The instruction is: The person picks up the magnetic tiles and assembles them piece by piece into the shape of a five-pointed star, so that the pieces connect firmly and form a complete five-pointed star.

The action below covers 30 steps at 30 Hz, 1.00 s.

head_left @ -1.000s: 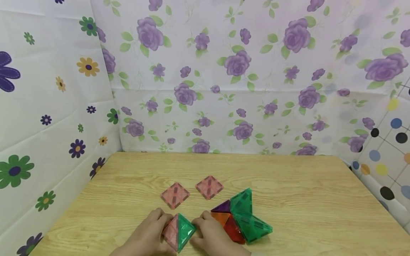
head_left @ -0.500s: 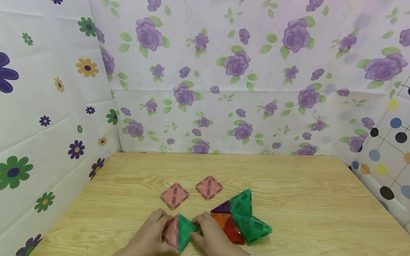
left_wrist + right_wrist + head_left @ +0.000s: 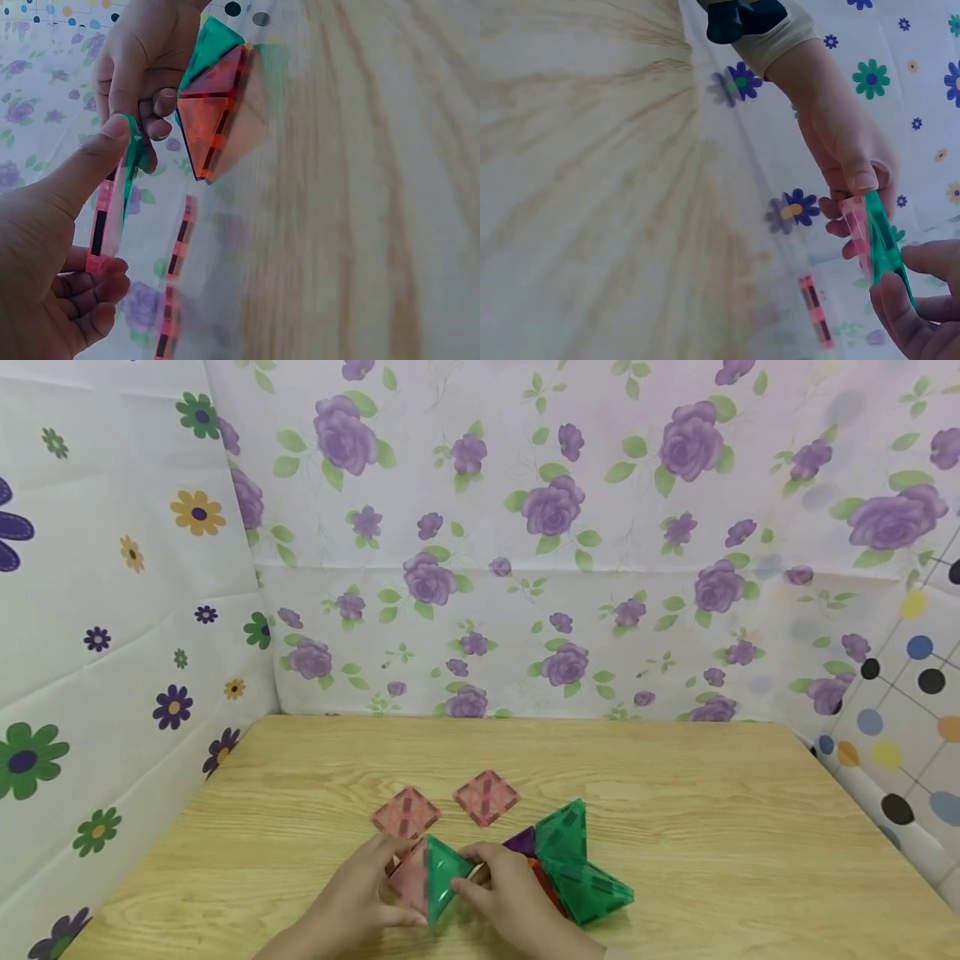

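A pink triangular magnetic tile and a green triangular magnetic tile meet along one edge, lifted over the table between my hands. My left hand grips the pink one, thumb at the lower corner and fingers at the upper edge. At the outer corner of the green one, my right hand pinches with thumb and fingers. The left wrist view shows the pink tile nearly edge-on. From the right wrist, the green tile tilts slightly away from the pink.
Two pink diamond shapes lie flat behind the hands. Right of them is a cluster with green tiles, a purple tile and a red tile. Its orange tile is mostly behind my right hand in the head view.
Both hands have raised the joined tiles and shifted them slightly right and away from me. My right hand has come onto the green tile's corner and now covers more of the cluster.
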Each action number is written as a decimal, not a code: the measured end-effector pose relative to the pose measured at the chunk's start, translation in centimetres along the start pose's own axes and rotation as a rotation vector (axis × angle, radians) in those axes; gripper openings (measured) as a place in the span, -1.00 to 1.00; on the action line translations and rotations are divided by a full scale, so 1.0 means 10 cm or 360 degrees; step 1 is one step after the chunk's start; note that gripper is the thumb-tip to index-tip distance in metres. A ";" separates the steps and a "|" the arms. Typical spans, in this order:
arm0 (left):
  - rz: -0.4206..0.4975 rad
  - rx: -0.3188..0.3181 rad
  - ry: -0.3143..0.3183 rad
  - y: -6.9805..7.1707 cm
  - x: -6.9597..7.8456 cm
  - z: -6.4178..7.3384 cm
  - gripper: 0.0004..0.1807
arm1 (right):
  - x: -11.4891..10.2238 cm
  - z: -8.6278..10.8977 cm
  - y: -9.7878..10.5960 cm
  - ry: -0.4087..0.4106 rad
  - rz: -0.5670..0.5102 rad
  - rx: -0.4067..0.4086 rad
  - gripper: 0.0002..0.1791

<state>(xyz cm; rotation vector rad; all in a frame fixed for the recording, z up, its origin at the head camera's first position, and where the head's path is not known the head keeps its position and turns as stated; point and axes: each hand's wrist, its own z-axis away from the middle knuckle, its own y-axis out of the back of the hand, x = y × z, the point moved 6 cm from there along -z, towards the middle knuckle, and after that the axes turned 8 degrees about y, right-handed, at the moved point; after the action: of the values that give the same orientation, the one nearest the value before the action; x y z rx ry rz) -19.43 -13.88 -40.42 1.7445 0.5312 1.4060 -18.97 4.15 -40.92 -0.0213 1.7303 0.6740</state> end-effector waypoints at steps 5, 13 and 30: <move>0.0007 0.0037 -0.0057 0.03 0.10 -0.01 -0.02 | -0.12 0.07 0.15 0.0074 0.0061 -0.0022 -0.44; 0.0158 0.0014 -0.0162 0.02 0.33 -0.01 -0.05 | -0.21 0.20 0.37 0.0131 -0.0188 0.0124 -0.57; 0.1617 -0.0562 -0.0003 -0.14 0.45 -0.07 -0.52 | -0.02 0.48 0.54 -0.0136 -0.0842 0.0237 -0.47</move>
<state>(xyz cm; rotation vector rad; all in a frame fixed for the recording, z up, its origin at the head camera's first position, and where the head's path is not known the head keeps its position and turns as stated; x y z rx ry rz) -18.57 -9.51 -38.77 1.7592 -0.6942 1.9908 -16.61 10.71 -39.05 -0.3305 1.5941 0.1533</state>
